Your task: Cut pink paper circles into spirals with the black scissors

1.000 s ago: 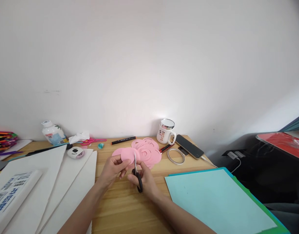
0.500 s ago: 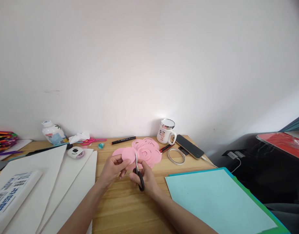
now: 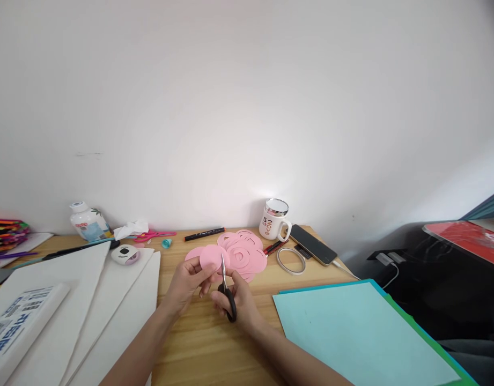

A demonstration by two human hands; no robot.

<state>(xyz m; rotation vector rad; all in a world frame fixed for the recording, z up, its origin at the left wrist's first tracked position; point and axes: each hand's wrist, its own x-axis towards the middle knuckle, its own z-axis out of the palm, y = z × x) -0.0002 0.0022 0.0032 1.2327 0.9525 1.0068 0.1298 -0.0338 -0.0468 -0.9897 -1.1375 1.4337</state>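
Note:
Between its thumb and fingers, my left hand (image 3: 190, 280) pinches a round piece of pink paper (image 3: 210, 257). My right hand (image 3: 239, 300) is closed on black-handled scissors (image 3: 228, 300), whose blades point away from me and lie at the right edge of the round paper. Behind both hands, a pile of pink paper cutouts (image 3: 247, 253) with curved cuts lies on the wooden table (image 3: 206, 343).
White boards (image 3: 126, 316) and a white box (image 3: 25, 321) lie at left. A mug (image 3: 271, 221), a tape ring (image 3: 279, 261) and a phone (image 3: 313, 244) are at back right. Light blue sheets (image 3: 351, 327) cover the right. A marker (image 3: 204, 234) lies near the wall.
The scissors and my right hand have shifted slightly left and toward me. The round pink paper in my left hand has also moved slightly left. The camera view has tilted a little.

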